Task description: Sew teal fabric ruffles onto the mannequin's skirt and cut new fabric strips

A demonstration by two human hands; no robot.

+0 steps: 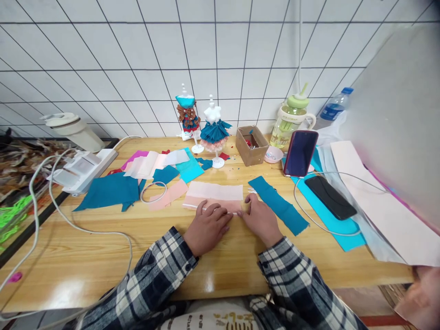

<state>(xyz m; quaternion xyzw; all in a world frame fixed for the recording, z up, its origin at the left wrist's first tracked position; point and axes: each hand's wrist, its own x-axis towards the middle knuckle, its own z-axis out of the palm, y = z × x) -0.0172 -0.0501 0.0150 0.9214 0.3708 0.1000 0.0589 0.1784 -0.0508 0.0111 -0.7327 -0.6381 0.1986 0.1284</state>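
Note:
A light pink fabric strip [217, 190] lies flat on the wooden table, with a darker pink band and a white edge along its near side. My left hand [209, 229] rests palm down on the near edge of the strip, its fingers spread. At the strip's right near corner, my right hand [261, 221] has its thumb and index finger close together; whatever is between them is too small to make out. A teal strip [280, 205] lies just right of my right hand.
Two small dress forms [216, 133] stand at the back beside a cardboard box [251, 153]. Fabric scraps [112, 189] and a white ring [153, 192] lie left. Right are an upright phone [300, 153], a flat black phone [330, 198] and a cable; a power strip [91, 169] sits far left.

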